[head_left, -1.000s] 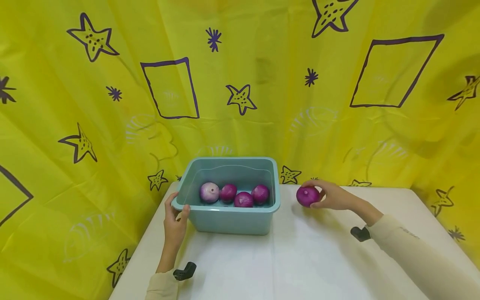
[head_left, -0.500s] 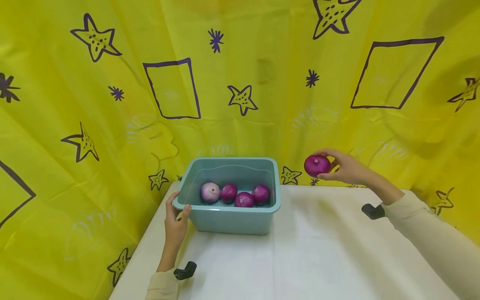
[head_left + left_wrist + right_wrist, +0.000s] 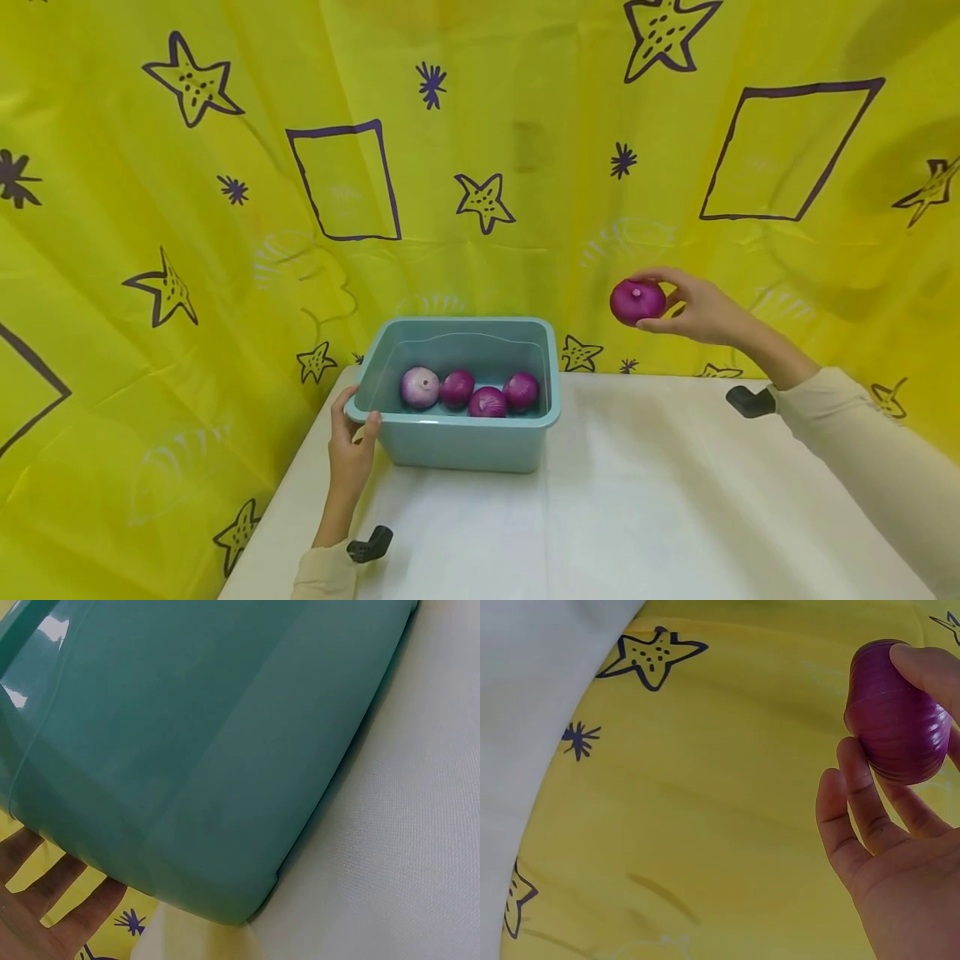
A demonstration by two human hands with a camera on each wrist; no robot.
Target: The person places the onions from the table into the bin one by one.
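Note:
A purple onion (image 3: 636,302) is held in the air by my right hand (image 3: 693,308), to the right of the tub and above the table's back edge. In the right wrist view the thumb and fingers grip the onion (image 3: 896,716). My left hand (image 3: 351,450) grips the front left corner of a blue-green plastic tub (image 3: 465,446), thumb on the front and fingers along the left side. Inside the tub lie a paler onion (image 3: 420,387) at the left and several darker purple onions (image 3: 521,391). From the left wrist, the tub's wall (image 3: 187,750) fills much of the view.
The tub stands on a white-covered table (image 3: 637,500), toward its back left. A yellow curtain (image 3: 525,275) with drawn stars and frames hangs right behind the table and along both sides. A black wrist camera mount (image 3: 370,543) sits on the left sleeve.
My right hand has lifted the purple onion from near the tabletop, up and slightly to the right. The left hand and the tub have stayed in place.

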